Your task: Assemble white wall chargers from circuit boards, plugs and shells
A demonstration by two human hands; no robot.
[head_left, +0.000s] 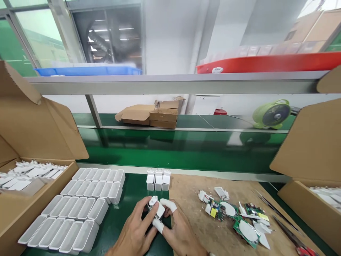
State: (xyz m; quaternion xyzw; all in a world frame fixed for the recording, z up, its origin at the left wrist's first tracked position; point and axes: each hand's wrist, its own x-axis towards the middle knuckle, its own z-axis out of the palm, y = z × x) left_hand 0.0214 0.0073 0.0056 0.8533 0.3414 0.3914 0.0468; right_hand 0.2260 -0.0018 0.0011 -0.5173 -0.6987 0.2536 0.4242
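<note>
Fingers (144, 215) of left hand (134, 233) and right hand (182, 234) clenched together round one white plug (157, 209), held over desk (133, 188) near front edge. Right thumb and forefinger in white cots. Upright plugs (158, 179) just behind; trays (80, 213) toward left edge, boards (241, 222) toward right.

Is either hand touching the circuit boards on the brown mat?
No, both the left hand and right hand hold a white charger, apart from the circuit boards.

Bright, even daylight from window (39, 39); soft shadows; wide-angle bending at edges; upper shelf hazy.
</note>
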